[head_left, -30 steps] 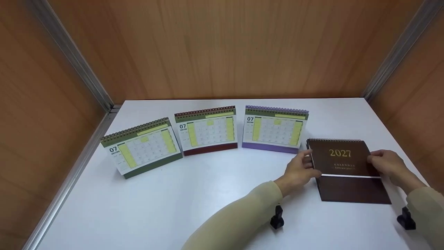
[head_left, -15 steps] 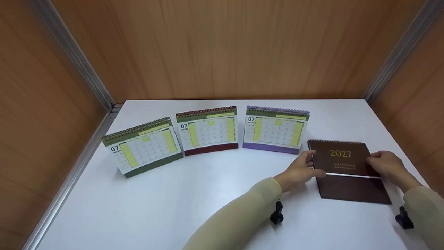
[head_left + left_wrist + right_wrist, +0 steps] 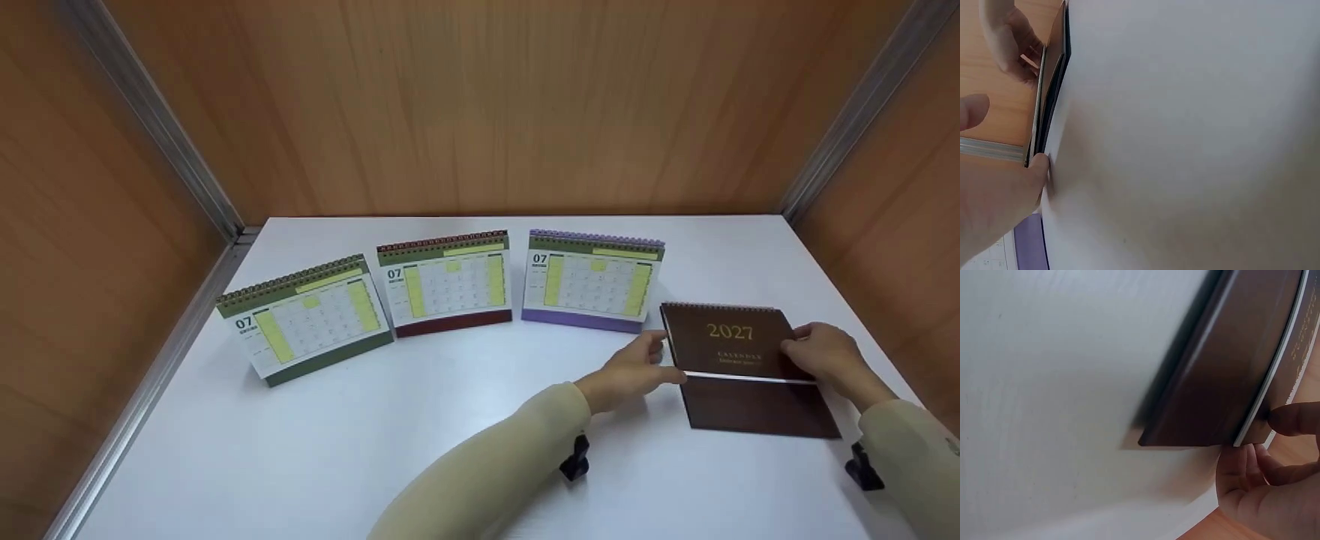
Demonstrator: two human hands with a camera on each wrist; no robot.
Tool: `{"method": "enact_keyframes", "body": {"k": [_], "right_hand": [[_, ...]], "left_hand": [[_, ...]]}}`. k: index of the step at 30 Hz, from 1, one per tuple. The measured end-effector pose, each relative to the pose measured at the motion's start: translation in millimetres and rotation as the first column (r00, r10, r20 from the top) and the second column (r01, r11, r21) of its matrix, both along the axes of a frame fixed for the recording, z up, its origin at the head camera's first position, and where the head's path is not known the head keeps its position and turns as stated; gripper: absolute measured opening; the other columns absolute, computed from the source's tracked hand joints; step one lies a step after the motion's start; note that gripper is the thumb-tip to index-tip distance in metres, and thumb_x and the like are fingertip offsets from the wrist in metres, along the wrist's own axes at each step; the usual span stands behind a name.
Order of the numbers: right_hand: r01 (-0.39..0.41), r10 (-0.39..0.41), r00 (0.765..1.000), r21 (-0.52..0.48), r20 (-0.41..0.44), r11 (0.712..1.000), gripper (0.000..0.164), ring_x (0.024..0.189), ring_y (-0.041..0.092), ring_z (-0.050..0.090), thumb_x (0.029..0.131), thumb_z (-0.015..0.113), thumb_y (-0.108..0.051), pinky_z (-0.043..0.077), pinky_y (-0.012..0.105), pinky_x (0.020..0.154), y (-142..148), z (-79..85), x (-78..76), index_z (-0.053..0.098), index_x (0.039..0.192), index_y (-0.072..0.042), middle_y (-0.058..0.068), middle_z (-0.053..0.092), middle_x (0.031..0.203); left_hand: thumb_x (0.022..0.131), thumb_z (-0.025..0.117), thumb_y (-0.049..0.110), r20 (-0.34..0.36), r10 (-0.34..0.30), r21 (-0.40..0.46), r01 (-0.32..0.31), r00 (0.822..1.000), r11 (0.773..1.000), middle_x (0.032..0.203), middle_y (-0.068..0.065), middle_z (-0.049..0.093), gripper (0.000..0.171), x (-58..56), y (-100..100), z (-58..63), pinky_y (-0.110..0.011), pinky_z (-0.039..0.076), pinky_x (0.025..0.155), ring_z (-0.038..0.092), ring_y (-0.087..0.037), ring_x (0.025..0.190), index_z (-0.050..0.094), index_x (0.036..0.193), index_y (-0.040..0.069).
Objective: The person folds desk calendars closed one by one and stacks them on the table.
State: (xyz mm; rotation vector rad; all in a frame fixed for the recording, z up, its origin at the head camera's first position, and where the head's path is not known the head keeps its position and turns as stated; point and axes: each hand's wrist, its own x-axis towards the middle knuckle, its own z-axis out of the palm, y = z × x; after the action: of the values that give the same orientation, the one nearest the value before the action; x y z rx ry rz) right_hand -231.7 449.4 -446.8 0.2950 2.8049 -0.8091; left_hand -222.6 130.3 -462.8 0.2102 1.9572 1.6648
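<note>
A brown spiral-bound desk calendar (image 3: 729, 341), its cover marked 2027, lies folded low at the table's right side, a brown base flap (image 3: 757, 405) reaching toward the front. At its right edge my right hand (image 3: 831, 358) pinches the cover, thumb on top and the other fingers curled beneath, as the right wrist view shows. My left hand (image 3: 628, 371) is at the left edge, thumb and index finger spread apart; in the left wrist view a fingertip (image 3: 1039, 164) touches the calendar's edge while the thumb is clear of it.
Three desk calendars stand upright showing 07 pages: one with a green base (image 3: 307, 319), one with a dark red base (image 3: 448, 283) and one with a purple base (image 3: 592, 279). The white table (image 3: 300, 450) is enclosed by wood-grain panels (image 3: 480, 105) with metal corner posts.
My left hand has drawn slightly left and its thumb has come off the cover toward the edge. The right hand keeps its pinch, and the brown calendar stays almost where it was.
</note>
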Motion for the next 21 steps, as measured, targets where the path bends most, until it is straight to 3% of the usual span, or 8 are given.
{"method": "enact_keyframes", "body": {"k": [7, 11, 14, 17, 21], "right_hand": [[-0.016, 0.031, 0.991, 0.116, -0.128, 0.993, 0.071, 0.119, 0.073, 0.039, 0.103, 0.052, -0.024, 0.041, 0.077, 0.096, -8.8, 10.5, -2.5, 0.032, 0.143, 0.03, 0.057, 0.036, 0.133], [-0.05, 0.076, 0.974, 0.126, -0.212, 0.991, 0.067, 0.125, 0.075, 0.032, 0.103, 0.052, -0.02, 0.036, 0.081, 0.1, -20.2, 20.8, -2.8, 0.033, 0.146, 0.027, 0.057, 0.03, 0.138], [-0.102, 0.114, 0.967, 0.065, -0.227, 0.993, 0.069, 0.133, 0.071, 0.031, 0.107, 0.051, -0.024, 0.033, 0.08, 0.106, -35.9, 30.1, -5.3, 0.03, 0.151, 0.024, 0.053, 0.029, 0.146], [-0.137, 0.135, 0.965, 0.007, -0.223, 0.991, 0.072, 0.139, 0.068, 0.031, 0.11, 0.049, -0.032, 0.032, 0.08, 0.108, -54.6, 40.8, -7.8, 0.028, 0.156, 0.019, 0.048, 0.031, 0.152], [-0.156, 0.14, 0.966, -0.058, -0.219, 0.986, 0.074, 0.144, 0.063, 0.033, 0.112, 0.045, -0.042, 0.033, 0.078, 0.111, -78.7, 53.8, -9.4, 0.027, 0.161, 0.011, 0.042, 0.033, 0.158]], "left_hand": [[0.094, 0.079, 0.02, -0.087, -0.013, -0.108, 0.004, 0.996, 0.994, 0.158, 0.001, 0.053, 0.072, -6.5, -40.6, 11.8, -0.037, 0.04, 0.122, 0.049, -0.018, 0.147, 0.047, 0.158, 0.02], [0.098, 0.076, 0.021, -0.2, -0.031, -0.166, -0.002, 0.979, 0.986, 0.157, -0.001, 0.054, 0.069, -10.8, -64.8, 23.5, -0.037, 0.043, 0.12, 0.05, -0.018, 0.145, 0.045, 0.16, 0.019], [0.1, 0.073, 0.02, -0.333, -0.049, -0.225, -0.028, 0.942, 0.974, 0.158, -0.001, 0.052, 0.069, -12.5, -81.9, 32.0, -0.035, 0.043, 0.119, 0.05, -0.019, 0.145, 0.042, 0.162, 0.018], [0.102, 0.07, 0.016, -0.456, -0.041, -0.25, -0.084, 0.889, 0.965, 0.158, -0.002, 0.05, 0.069, -13.7, -96.8, 39.4, -0.033, 0.043, 0.119, 0.049, -0.021, 0.145, 0.039, 0.163, 0.017], [0.102, 0.067, 0.009, -0.56, 0.038, -0.203, -0.182, 0.827, 0.962, 0.156, -0.006, 0.048, 0.068, -16.6, -112.5, 46.4, -0.034, 0.044, 0.118, 0.05, -0.025, 0.143, 0.038, 0.163, 0.013]]}}
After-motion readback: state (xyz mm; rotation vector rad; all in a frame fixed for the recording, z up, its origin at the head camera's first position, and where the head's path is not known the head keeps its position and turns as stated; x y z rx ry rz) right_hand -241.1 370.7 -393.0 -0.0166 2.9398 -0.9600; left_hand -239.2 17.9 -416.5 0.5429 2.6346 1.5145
